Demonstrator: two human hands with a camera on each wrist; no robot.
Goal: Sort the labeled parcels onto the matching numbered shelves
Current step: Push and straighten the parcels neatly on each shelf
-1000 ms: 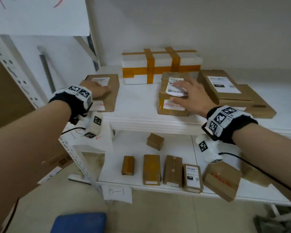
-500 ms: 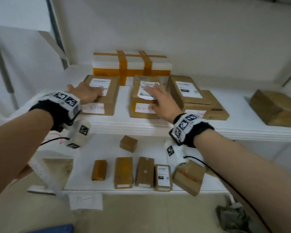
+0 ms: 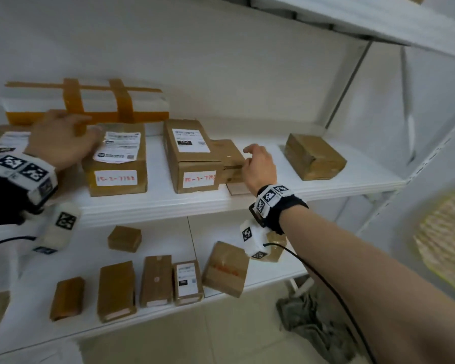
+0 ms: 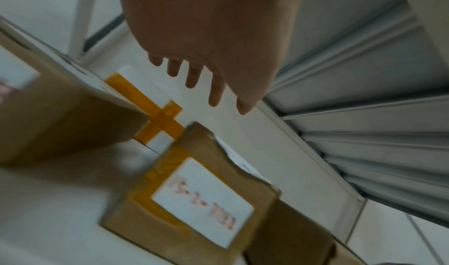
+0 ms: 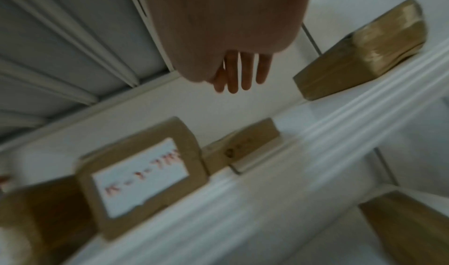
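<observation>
While lengthwise front-to-back, labelled parcel (image 3: 117,158), label frontward.

On the upper shelf (image 3: 260,203), bare board lay open between my right hand (image 3: 259,164) and the taped brown box (image 3: 314,157) at the far right. To the left, two labelled cartons (image 3: 117,158) (image 3: 192,156) and the orange-taped white box (image 3: 87,103) behind them blocked passage, with only narrow gaps between.

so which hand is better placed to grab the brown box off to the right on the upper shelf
Right. The right hand hangs open beside the flat box, with only bare shelf between it and the brown box. The left hand is far across, over the leftmost boxes.
</observation>
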